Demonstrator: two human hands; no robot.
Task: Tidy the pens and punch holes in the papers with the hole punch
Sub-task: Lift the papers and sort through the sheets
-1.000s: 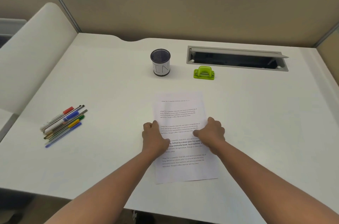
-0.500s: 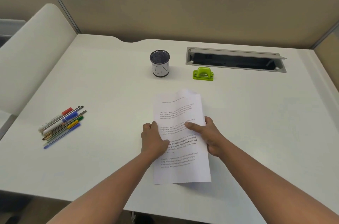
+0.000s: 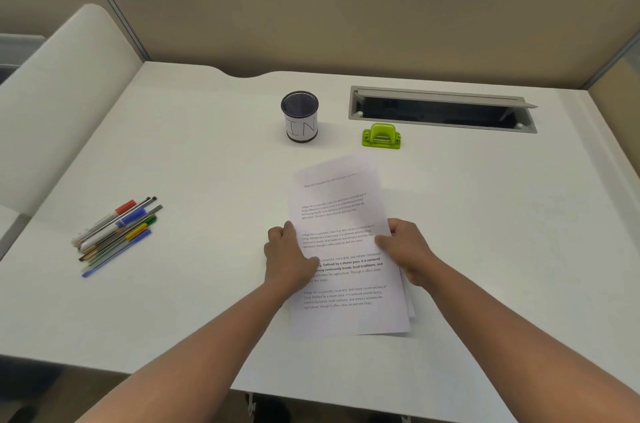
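Observation:
A thin stack of printed papers (image 3: 343, 207) lies in the middle of the white desk (image 3: 207, 162), its far end curled up off the surface. My right hand (image 3: 410, 249) grips the stack's right edge, thumb on top. My left hand (image 3: 289, 254) rests on its left edge with fingers bent. A small green hole punch (image 3: 381, 136) stands beyond the papers. To its left stands a black mesh pen cup (image 3: 300, 116) with a white label. A bundle of several coloured pens (image 3: 117, 232) lies at the desk's left.
An open cable tray slot (image 3: 441, 110) is set into the desk behind the hole punch. Beige partition walls (image 3: 346, 24) close off the back and right side. A cream chair back (image 3: 62, 93) stands at the left.
My right hand went from lying flat on the papers to gripping their right edge and lifting it. The far end of the stack has risen. My left hand stayed in place.

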